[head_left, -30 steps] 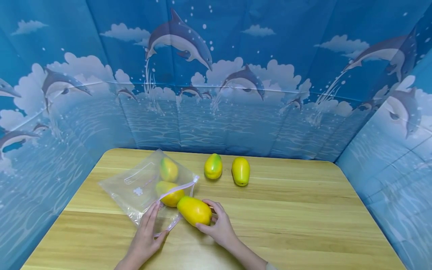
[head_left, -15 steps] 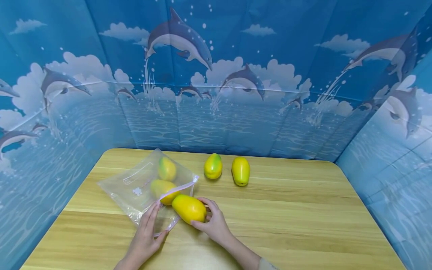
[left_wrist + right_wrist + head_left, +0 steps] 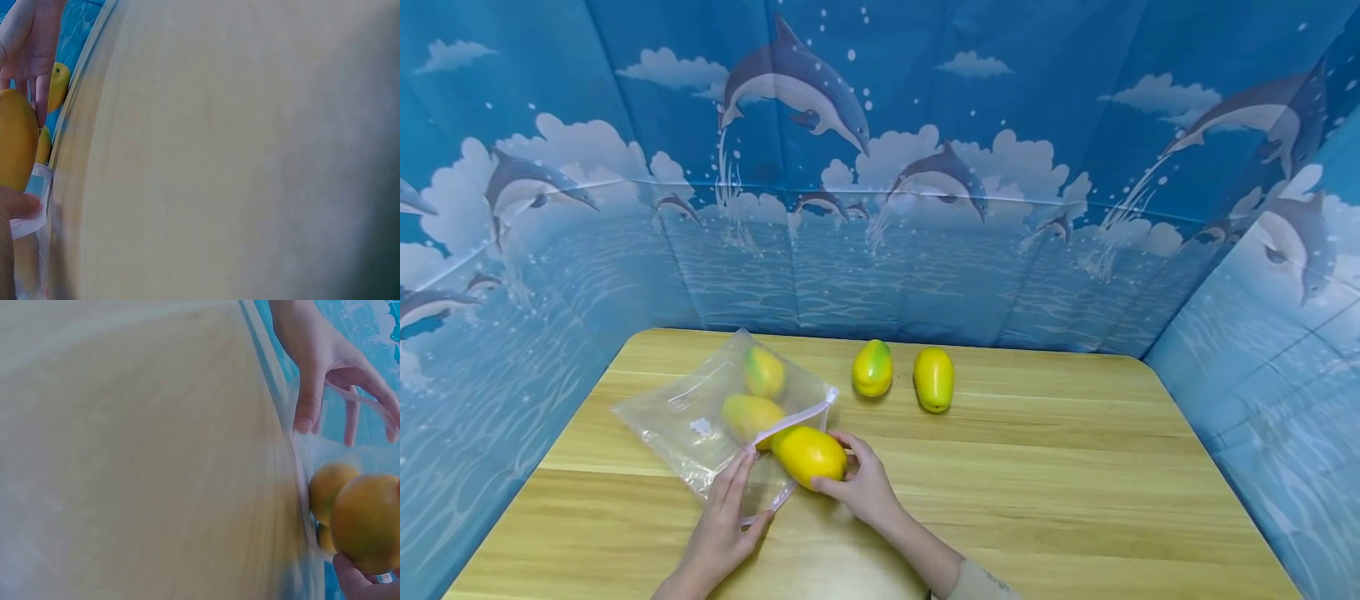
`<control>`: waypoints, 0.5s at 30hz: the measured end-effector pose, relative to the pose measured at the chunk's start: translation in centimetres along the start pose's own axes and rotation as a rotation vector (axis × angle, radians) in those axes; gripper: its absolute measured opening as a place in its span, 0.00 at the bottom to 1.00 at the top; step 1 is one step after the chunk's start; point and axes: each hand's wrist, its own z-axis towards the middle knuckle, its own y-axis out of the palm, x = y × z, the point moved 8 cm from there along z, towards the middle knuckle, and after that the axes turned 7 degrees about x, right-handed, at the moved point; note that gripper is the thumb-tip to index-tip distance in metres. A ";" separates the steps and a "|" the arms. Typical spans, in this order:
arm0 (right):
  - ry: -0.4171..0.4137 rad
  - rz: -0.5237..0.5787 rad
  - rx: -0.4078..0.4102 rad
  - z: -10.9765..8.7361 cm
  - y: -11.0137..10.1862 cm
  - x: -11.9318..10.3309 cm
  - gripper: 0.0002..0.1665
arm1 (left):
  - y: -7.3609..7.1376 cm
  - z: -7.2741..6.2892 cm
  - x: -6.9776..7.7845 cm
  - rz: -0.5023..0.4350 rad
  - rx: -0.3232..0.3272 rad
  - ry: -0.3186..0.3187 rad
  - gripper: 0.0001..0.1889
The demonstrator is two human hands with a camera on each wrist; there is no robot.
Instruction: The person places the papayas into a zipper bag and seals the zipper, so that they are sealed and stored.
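My right hand (image 3: 861, 483) grips a yellow papaya (image 3: 808, 457) at its right end, thumb in front and fingers behind. The papaya's left end is inside the mouth of a clear zip bag (image 3: 681, 433), under its pink upper lip. My left hand (image 3: 726, 508) spreads that mouth, fingertips at the upper lip and thumb at the lower one. In the right wrist view its thumb and fingers (image 3: 309, 406) are well apart. Inside the bag lie two more papayas, one near the mouth (image 3: 748, 414) touching the held one and one farther back (image 3: 763, 372).
Two papayas stand behind the right hand, one with a green streak (image 3: 872, 368) and one plainer yellow (image 3: 934, 380). The wooden table (image 3: 1037, 483) extends to the right. A blue dolphin-print curtain (image 3: 925, 267) encloses its back and sides.
My right hand has pushed its papaya leftward into the bag's mouth. The papaya ahead of it has slid deeper inside. My left hand stays almost where it was.
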 end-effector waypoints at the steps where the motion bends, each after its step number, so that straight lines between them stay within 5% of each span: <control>1: 0.002 -0.001 -0.003 0.1 0.1 0.0 0.38 | 0.0 0.0 0.0 0.000 0.001 0.000 0.38; 15: 0.024 -0.061 0.003 0.1 0.7 -2.5 0.34 | 0.1 -0.1 -0.2 -0.001 -0.005 -0.010 0.40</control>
